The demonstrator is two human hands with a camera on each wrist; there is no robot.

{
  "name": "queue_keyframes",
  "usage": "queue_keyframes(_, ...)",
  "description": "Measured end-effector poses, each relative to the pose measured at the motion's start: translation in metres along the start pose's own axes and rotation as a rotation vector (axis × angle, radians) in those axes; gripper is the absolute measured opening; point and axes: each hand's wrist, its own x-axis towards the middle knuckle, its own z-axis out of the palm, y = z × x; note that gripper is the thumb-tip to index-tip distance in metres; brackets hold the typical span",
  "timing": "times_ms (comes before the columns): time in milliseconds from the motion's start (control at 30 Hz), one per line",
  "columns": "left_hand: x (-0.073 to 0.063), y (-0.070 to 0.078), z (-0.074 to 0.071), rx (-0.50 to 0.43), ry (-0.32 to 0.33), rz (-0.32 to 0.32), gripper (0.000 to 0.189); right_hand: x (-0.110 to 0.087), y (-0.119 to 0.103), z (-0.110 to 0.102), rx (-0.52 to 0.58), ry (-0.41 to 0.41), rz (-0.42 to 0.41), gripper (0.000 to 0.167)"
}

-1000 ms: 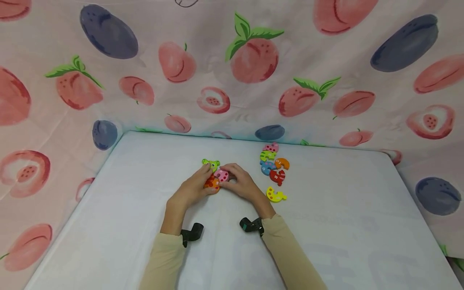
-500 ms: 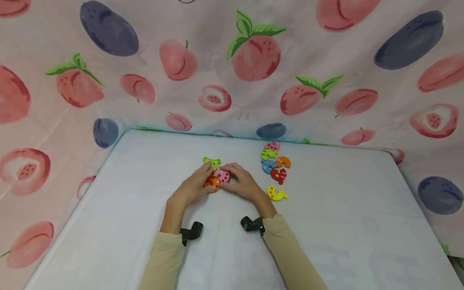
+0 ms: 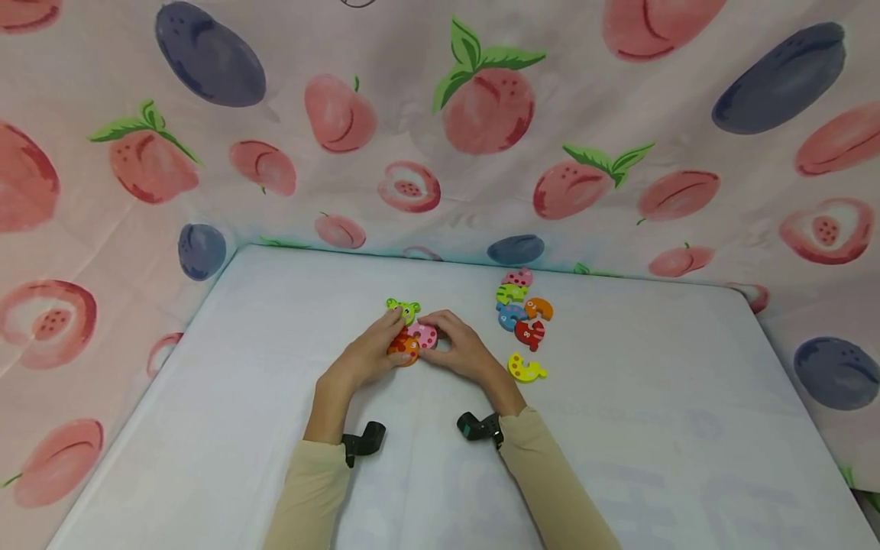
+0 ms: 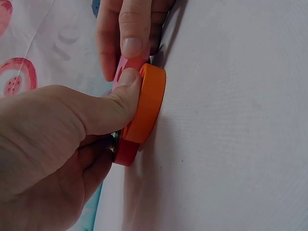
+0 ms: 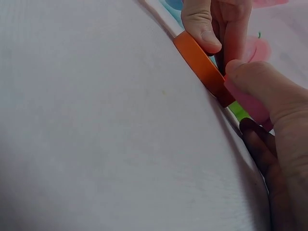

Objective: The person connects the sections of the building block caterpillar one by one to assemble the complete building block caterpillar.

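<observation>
Near the middle of the table, my left hand [image 3: 363,357] grips an orange puzzle piece [image 3: 407,350] with dots, its thumb pressing the near edge. A red piece [image 4: 126,154] shows beneath the orange one in the left wrist view, partly covered by fingers. Just beyond the fingertips is a green animal-head piece [image 3: 407,312] with eyes. From the right, my right hand [image 3: 462,351] pinches a pink dotted piece [image 3: 426,334] between thumb and fingers, right against the orange piece. Fingers hide parts of all these pieces.
Right of the hands lie more curved pieces: pink [image 3: 518,277], green striped [image 3: 511,294], blue [image 3: 511,316], orange [image 3: 539,308] and red [image 3: 529,334], grouped closely. A yellow piece [image 3: 525,368] sits nearer, beside the right wrist. Fruit-patterned cloth [image 3: 330,191] rises behind the white table [image 3: 653,397].
Both hands keep their hold on the pieces with barely any movement. The whole view has shifted slightly; the loose pieces at the right stay put.
</observation>
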Motion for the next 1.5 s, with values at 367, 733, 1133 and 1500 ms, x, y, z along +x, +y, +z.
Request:
queue_keyframes(367,-0.0007,0.0001,0.0004,-0.002,-0.003,-0.001,0.071,-0.0022,-0.0027,-0.0005,-0.029,0.000,-0.030,0.051)
queue_keyframes(733,-0.0014,0.0009,0.0001,0.007,0.000,-0.002,0.071,-0.0041,-0.0053,-0.0007,-0.056,0.024,-0.057,0.051)
queue_keyframes(1133,-0.0010,0.0018,-0.0001,0.007,-0.010,0.002,0.071,-0.0039,-0.0024,0.0017,-0.135,0.028,-0.051,0.049)
queue_keyframes(1500,-0.0007,0.0031,0.0001,0.005,-0.010,-0.006,0.072,-0.0097,-0.0076,0.0022,-0.250,0.044,0.062,0.055)
